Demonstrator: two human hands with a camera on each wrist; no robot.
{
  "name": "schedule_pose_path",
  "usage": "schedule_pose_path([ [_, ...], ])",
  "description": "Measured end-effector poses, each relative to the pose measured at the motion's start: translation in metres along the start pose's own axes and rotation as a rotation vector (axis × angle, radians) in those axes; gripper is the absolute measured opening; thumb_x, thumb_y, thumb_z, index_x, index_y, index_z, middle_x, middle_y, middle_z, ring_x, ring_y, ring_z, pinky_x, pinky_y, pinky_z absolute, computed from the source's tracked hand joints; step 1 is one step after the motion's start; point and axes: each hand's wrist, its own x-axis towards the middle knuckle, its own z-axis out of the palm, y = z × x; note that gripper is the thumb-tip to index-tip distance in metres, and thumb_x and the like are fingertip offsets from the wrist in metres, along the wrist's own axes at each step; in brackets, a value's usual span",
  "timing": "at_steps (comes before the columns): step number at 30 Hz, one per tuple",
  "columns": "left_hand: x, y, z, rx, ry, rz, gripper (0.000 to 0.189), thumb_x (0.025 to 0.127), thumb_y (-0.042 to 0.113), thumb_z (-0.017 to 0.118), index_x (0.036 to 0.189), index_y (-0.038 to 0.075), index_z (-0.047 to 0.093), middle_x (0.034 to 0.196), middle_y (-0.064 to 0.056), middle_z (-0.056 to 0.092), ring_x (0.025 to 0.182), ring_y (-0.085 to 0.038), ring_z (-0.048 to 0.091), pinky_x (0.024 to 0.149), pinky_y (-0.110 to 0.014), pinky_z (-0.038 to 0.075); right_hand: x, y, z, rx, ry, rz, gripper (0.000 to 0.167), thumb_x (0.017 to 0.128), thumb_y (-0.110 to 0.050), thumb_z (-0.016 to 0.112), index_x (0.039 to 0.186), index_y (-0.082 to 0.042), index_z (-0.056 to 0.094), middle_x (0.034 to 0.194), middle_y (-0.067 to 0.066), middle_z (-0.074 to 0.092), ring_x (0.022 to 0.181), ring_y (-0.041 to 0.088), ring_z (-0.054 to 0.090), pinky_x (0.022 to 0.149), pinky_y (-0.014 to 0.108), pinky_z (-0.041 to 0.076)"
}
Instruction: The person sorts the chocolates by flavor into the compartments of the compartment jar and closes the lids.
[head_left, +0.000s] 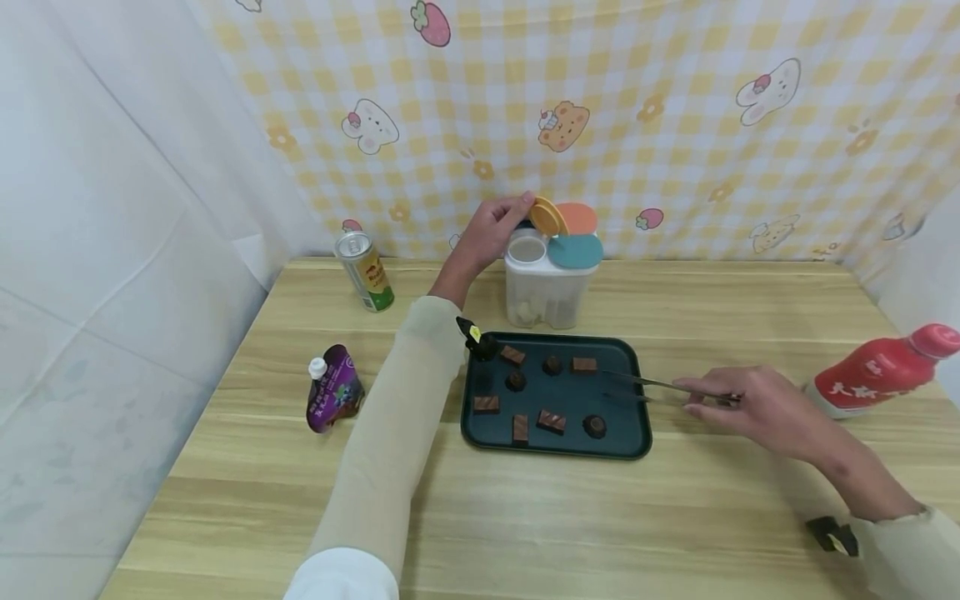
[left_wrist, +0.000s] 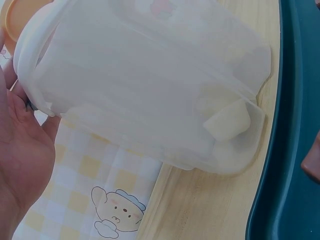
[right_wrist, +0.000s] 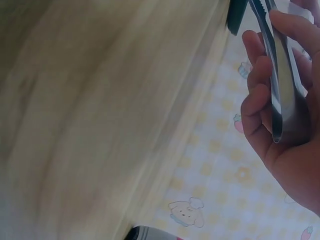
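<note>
At the back of the table stands a translucent storage container (head_left: 543,302) with several coloured lids. My left hand (head_left: 489,227) pinches its yellow flip lid (head_left: 549,218), which is tilted up from a round opening. Pale pieces (left_wrist: 230,120) lie at the container's bottom in the left wrist view. My right hand (head_left: 772,408) grips metal tongs (right_wrist: 285,85), their arms apart. The tongs' tips are over the right side of a dark green tray (head_left: 558,387), near a rectangular chocolate (head_left: 584,365). Nothing shows between the tips. Several other chocolates, rectangular and round, lie spread on the tray.
To the left stand a drink can (head_left: 366,272) and a purple pouch (head_left: 335,389) with a white cap. A red bottle (head_left: 873,375) is at the right, beyond my right hand. A checked cloth (head_left: 465,100) hangs behind the wooden table (head_left: 540,525).
</note>
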Motion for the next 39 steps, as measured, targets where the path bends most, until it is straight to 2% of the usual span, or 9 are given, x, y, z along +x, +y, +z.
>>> schedule_pose_path([
  [5, 0.000, 0.000, 0.000, -0.001, 0.001, 0.005, 0.049, 0.111, 0.039, 0.047, 0.107, 0.000, 0.075, 0.103, -0.008, 0.072, 0.100, -0.019, 0.062, 0.092, -0.026, 0.046, -0.001, 0.005, 0.001, 0.004, -0.013, 0.005, 0.034, 0.087, -0.007, 0.083, 0.120, -0.009, 0.078, 0.099, -0.015, 0.074, 0.077, -0.001, 0.065, 0.064, 0.016, 0.053],
  [14, -0.001, 0.001, 0.000, 0.000, -0.002, -0.006, 0.048, 0.111, 0.038, 0.047, 0.107, 0.000, 0.075, 0.103, -0.008, 0.071, 0.100, -0.019, 0.061, 0.092, -0.026, 0.046, 0.001, 0.007, 0.003, -0.040, -0.042, 0.034, 0.036, 0.085, -0.007, 0.085, 0.120, -0.009, 0.078, 0.100, -0.012, 0.074, 0.074, -0.002, 0.061, 0.060, 0.020, 0.052],
  [21, -0.001, 0.002, 0.001, -0.012, -0.003, -0.010, 0.047, 0.112, 0.036, 0.047, 0.107, -0.001, 0.075, 0.104, -0.008, 0.071, 0.102, -0.020, 0.061, 0.094, -0.025, 0.046, 0.002, 0.006, 0.003, -0.084, -0.110, 0.116, 0.032, 0.088, -0.018, 0.084, 0.119, -0.013, 0.079, 0.102, -0.012, 0.072, 0.080, 0.000, 0.059, 0.065, 0.026, 0.054],
  [31, -0.001, 0.002, 0.001, -0.001, -0.004, 0.001, 0.047, 0.112, 0.036, 0.047, 0.108, -0.002, 0.075, 0.105, -0.009, 0.072, 0.102, -0.020, 0.061, 0.093, -0.026, 0.046, 0.004, 0.006, 0.003, -0.126, -0.130, 0.122, 0.032, 0.088, -0.021, 0.084, 0.119, -0.013, 0.079, 0.101, -0.013, 0.072, 0.082, 0.001, 0.060, 0.068, 0.029, 0.056],
  [36, -0.001, 0.001, 0.000, 0.007, -0.006, -0.001, 0.048, 0.111, 0.038, 0.046, 0.111, -0.001, 0.075, 0.107, -0.008, 0.072, 0.105, -0.019, 0.061, 0.095, -0.025, 0.046, 0.005, 0.004, 0.002, -0.141, -0.151, 0.134, 0.039, 0.089, -0.026, 0.085, 0.124, -0.012, 0.076, 0.105, -0.009, 0.071, 0.087, 0.006, 0.062, 0.071, 0.033, 0.056],
  [39, -0.001, 0.001, -0.002, 0.008, -0.009, -0.001, 0.048, 0.111, 0.037, 0.046, 0.112, -0.001, 0.075, 0.108, -0.009, 0.072, 0.105, -0.019, 0.062, 0.096, -0.025, 0.046, 0.010, 0.000, 0.001, -0.171, -0.145, 0.107, 0.046, 0.089, -0.026, 0.085, 0.130, -0.009, 0.073, 0.112, -0.002, 0.070, 0.095, 0.013, 0.064, 0.076, 0.039, 0.058],
])
